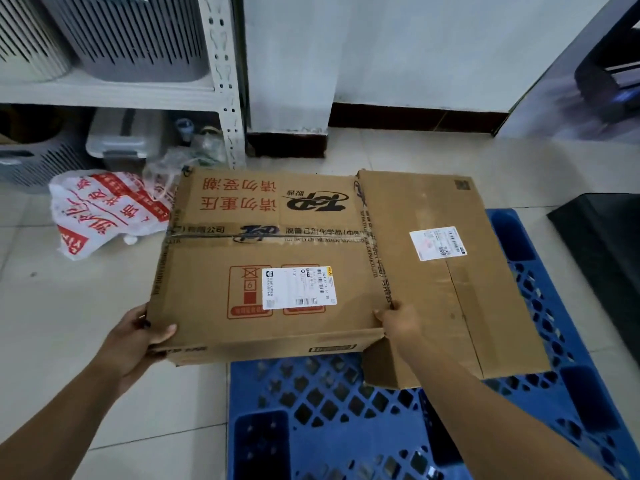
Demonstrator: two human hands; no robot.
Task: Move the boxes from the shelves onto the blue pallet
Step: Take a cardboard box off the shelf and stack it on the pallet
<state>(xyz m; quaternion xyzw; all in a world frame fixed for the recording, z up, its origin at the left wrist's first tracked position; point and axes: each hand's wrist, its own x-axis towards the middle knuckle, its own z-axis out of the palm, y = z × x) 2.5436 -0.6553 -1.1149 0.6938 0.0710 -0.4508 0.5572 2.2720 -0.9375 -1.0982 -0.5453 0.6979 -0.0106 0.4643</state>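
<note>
While a plain box [450, 271] already lies at the right edge of the blue pallet [311, 410], the printed box [263, 271] seems not yet set down — left hand [138, 344] and right hand [398, 323] each clasp a near corner, thumbs on top, holding it over the pallet's far-left corner. Whether the shelves [104, 93] hold more is unclear.

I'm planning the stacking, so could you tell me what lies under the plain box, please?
The plain box sits on the blue pallet, whose grid shows in front and to the right. The part beneath the box is covered, so anything else there cannot be seen.
</note>
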